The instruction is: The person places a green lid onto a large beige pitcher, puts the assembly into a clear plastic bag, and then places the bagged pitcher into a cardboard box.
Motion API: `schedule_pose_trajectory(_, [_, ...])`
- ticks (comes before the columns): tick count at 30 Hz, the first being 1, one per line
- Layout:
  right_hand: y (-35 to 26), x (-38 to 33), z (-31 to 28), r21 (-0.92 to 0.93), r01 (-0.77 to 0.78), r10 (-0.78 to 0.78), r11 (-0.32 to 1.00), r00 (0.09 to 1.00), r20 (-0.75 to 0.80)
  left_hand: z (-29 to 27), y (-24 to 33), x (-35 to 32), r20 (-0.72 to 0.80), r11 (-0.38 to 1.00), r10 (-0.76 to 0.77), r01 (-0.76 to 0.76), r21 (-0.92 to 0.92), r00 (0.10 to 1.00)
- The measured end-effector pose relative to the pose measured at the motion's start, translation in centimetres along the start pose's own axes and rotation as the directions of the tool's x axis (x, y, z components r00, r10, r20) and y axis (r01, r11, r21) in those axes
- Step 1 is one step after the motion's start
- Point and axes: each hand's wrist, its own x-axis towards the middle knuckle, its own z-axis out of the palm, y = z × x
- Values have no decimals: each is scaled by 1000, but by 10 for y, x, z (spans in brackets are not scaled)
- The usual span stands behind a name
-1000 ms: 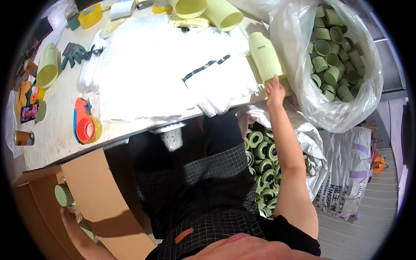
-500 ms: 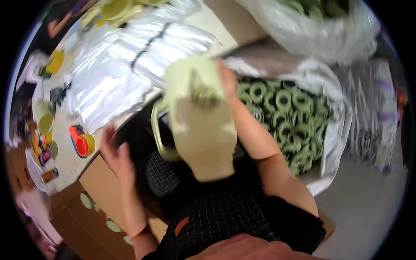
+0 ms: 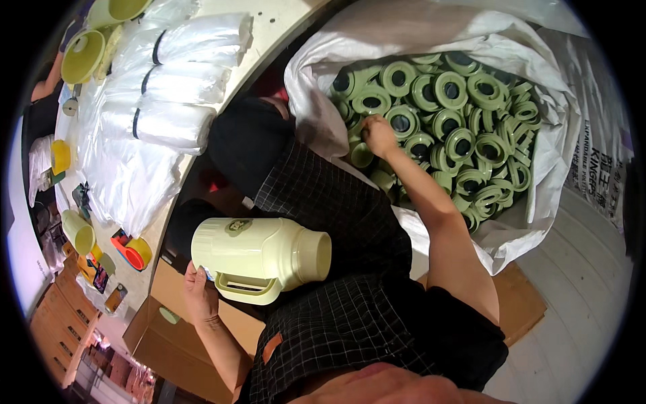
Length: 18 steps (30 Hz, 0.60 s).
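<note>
1. Flask (image 3: 245,249): lying sideways over the checked apron (image 3: 323,337), pointing a stepped neck (image 3: 313,256) right; probably handling light and stiff, possibly slipping under a loose grip, being smooth pale-green plastic.
2. Left hand (image 3: 200,291): grasping the flask's base edge, pressing with the thumb.
3. Loop handle (image 3: 250,289): running along the flask's near side, likely offering the securest hold.
4. Right hand (image 3: 379,135): resting bent-fingered among green rings (image 3: 451,91); impossible to tell whether pinching one.
5. Green rings: lying heaped, hard-looking, round-holed, filling a creased white sack (image 3: 404,34).
</note>
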Motion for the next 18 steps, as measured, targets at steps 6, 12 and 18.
schedule_pose_trajectory(6, [1,60,120,-384,37,51,922,975,216,-1,6,5,-48,1000,-28,29,11,998])
schedule_pose_trajectory(12, [12,70,85,-447,199,125,872,793,597,10,8,12,-41,1000,-30,30,-1,999])
schedule_pose_trajectory(18, [-30,6,-30,78,-193,202,978,971,-127,14,-8,4,-288,974,-14,-52,-222,958])
